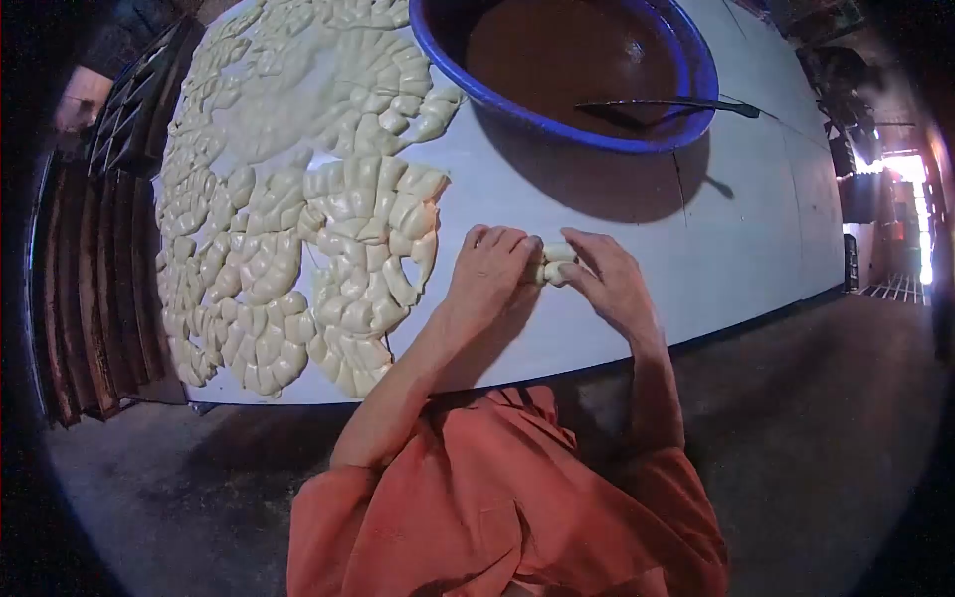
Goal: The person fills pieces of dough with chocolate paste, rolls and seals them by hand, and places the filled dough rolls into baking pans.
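Note:
Between my two hands, on the white table [736, 264], lie small pale dough pieces [557, 263] pressed side by side. My left hand [489, 267] is on their left side, its fingers bent together against the dough. From the right, my right hand [609, 277] holds the dough between its thumb and fingers. Many glossy pale dough pieces [353, 229] cover the table's left part in a joined, lumpy sheet. Beyond my hands stands a blue basin [557, 127] with brown liquid [567, 55], and a dark utensil [676, 102] rests across its rim.
Dark stacked trays or boards [104, 289] stand left of the table. The table's near edge runs just in front of my body. Dark floor [816, 398] and a bright opening [910, 199] with a floor grate are at the right.

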Demonstrator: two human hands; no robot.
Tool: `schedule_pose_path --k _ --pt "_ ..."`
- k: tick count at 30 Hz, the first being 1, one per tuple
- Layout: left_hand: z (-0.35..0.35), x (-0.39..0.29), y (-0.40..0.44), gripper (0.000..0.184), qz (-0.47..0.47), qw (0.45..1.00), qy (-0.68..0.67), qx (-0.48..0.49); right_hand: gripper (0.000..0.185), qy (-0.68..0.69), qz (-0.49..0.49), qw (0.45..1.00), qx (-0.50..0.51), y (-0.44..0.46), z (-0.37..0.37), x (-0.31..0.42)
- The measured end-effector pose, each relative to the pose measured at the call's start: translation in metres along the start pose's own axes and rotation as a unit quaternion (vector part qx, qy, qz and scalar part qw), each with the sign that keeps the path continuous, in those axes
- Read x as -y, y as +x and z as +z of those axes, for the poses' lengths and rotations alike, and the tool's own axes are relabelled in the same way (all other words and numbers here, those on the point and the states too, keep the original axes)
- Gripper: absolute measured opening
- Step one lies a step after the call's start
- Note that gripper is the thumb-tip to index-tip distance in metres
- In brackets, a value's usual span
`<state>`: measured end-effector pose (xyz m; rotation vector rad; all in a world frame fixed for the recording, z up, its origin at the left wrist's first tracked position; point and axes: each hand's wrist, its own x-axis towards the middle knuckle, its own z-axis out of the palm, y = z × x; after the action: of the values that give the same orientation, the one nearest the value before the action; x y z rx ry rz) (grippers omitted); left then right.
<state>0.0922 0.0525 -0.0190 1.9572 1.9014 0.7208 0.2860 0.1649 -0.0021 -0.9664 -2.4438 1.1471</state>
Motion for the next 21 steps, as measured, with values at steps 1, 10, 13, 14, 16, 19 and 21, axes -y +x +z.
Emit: schedule_pose_path --k 1,10,13,14,16,19,21 --pt "0.000 0.003 0.001 0.062 -0.006 1.000 0.013 0.017 0.035 -0.028 -0.036 0.998 -0.034 -0.001 -0.002 0.006" --pt "0.001 0.002 -0.001 0.073 0.014 0.999 0.030 0.011 0.055 -0.119 -0.124 0.985 0.033 0.005 0.007 -0.008" --pt "-0.027 0.000 -0.014 0.087 0.023 0.998 0.043 -0.031 0.081 -0.163 -0.146 0.976 0.015 0.000 -0.005 0.006" --pt "-0.031 0.011 -0.021 0.097 0.018 0.998 0.058 -0.025 0.097 -0.147 -0.158 0.976 0.034 0.001 -0.005 -0.001" --pt "-0.040 0.024 -0.034 0.097 0.001 0.998 0.063 -0.008 0.097 -0.170 -0.184 0.967 0.041 0.007 0.000 -0.005" --pt "-0.042 0.037 -0.037 0.095 -0.003 0.999 0.054 0.006 0.094 -0.208 -0.236 0.948 0.044 0.022 0.017 -0.009" --pt "-0.041 0.039 -0.033 0.091 -0.014 0.996 0.068 0.054 0.090 -0.221 -0.265 0.934 0.093 0.033 0.026 -0.007"
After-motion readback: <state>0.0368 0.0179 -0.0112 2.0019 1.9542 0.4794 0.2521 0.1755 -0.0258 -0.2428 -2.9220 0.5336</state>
